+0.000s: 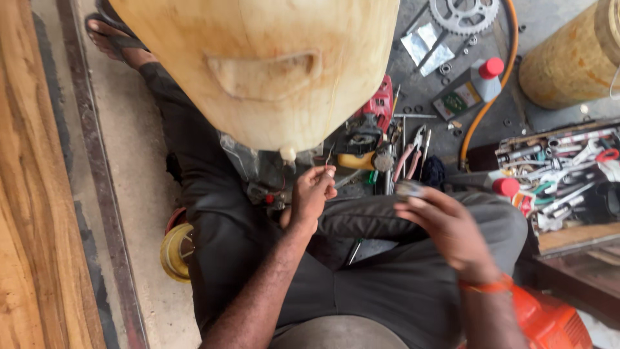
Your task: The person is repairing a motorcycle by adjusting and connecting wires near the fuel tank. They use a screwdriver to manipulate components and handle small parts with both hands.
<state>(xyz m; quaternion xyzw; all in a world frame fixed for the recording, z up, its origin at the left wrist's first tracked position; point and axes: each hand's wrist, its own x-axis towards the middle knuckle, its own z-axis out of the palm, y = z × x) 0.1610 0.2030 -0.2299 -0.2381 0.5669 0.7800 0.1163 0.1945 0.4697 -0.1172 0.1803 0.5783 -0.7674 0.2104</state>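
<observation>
- Left hand (312,194) is up in front of the knees, thumb and forefinger pressed together on a thin wire (330,157) that rises just above the fingertips.
- Right hand (452,229) sits just to the right of it, fingers curled around a small round object (408,188), dull grey and metallic-looking, held at the fingertips; it's blurred, so I can't tell what it is.
- Directly above the left hand's pinch hangs a big yellowish plastic tank (258,64), smooth and rounded, with a moulded recess in its face and a small pale spout (287,154) at the bottom.
- Just beyond the wire, a red and black engine part (371,123) lies on the ground, pink-handled pliers (407,158) beside it.
- Further right of the right hand, an open wooden box (562,174) crammed with shiny steel spanners and sockets.
- Past the pliers, a grey bottle (468,90) with a red cap and a green label lies flat; an orange hose (491,90) curves round it.
- Top edge, a toothed steel sprocket (464,14).
- Orange band (487,285) on the right wrist.
</observation>
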